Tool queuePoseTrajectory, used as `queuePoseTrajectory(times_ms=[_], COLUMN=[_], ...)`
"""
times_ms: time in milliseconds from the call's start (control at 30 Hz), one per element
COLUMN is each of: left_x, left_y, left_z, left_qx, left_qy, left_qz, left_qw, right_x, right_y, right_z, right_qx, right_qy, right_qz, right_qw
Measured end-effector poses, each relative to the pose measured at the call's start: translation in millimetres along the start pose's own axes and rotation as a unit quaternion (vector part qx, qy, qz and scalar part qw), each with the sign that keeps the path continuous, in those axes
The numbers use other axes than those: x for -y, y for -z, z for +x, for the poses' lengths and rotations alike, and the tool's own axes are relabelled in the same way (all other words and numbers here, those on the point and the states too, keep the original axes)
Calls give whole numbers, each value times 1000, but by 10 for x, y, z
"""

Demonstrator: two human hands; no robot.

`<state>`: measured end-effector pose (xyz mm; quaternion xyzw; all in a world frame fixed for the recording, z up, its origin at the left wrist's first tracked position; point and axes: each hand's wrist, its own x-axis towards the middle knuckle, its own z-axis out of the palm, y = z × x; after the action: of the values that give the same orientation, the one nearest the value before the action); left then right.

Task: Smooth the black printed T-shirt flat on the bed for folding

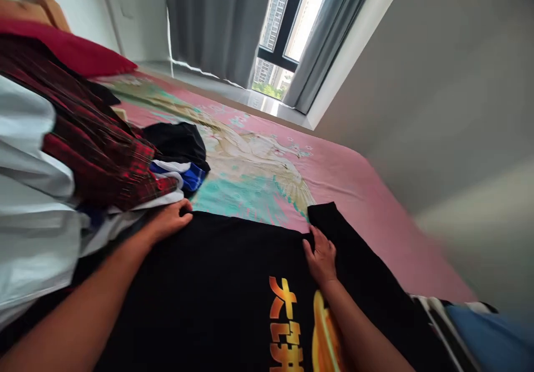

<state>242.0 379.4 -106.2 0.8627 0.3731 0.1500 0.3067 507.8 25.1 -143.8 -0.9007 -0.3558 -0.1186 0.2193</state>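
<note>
A black T-shirt [225,283] with an orange and yellow print lies spread flat on a bed. My left hand [169,220] rests at its far left edge, fingers curled on the cloth beside a pile of clothes. My right hand [320,258] lies palm down near the shirt's far right corner, by the sleeve, fingers slightly apart and pressing on the fabric. Neither hand lifts the shirt.
The bed has a pink sheet [354,177] with a pale printed picture. A heap of clothes [95,149], red plaid, white, blue and black, lies at the left. A red pillow [75,52] is at the head. Grey curtains [217,21] and a window are beyond; a wall stands to the right.
</note>
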Motion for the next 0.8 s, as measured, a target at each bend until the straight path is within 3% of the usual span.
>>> queuePoseTrajectory(times_ms=[200, 267, 333, 400, 467, 600, 733, 800], left_x=[123, 111, 82, 36, -17, -45, 70, 127], left_y=[-30, 2, 62, 151, 245, 309, 191, 141], left_z=[109, 106, 100, 93, 91, 113, 133, 138], left_qx=[23, 73, 112, 111, 81, 27, 58, 56], left_qy=[-12, -13, -27, -57, -74, -36, -8, -24], left_qz=[-93, -103, -89, -83, -100, -100, -43, -18], left_qw=[995, 992, 989, 989, 989, 994, 997, 998], right_x=[-94, -73, -30, 6, 11, -38, -16, 18], right_y=[107, 191, 279, 344, 365, 247, 23, -20], right_z=[75, 242, 498, 783, 1012, 1072, 815, 754], right_qx=[-61, -16, 79, 161, 187, 116, 59, 43], right_qy=[-71, -110, -148, -170, -171, -206, -245, -250], right_qz=[95, 51, -39, -111, -136, -98, -57, -36], right_qw=[991, 992, 985, 966, 958, 967, 966, 967])
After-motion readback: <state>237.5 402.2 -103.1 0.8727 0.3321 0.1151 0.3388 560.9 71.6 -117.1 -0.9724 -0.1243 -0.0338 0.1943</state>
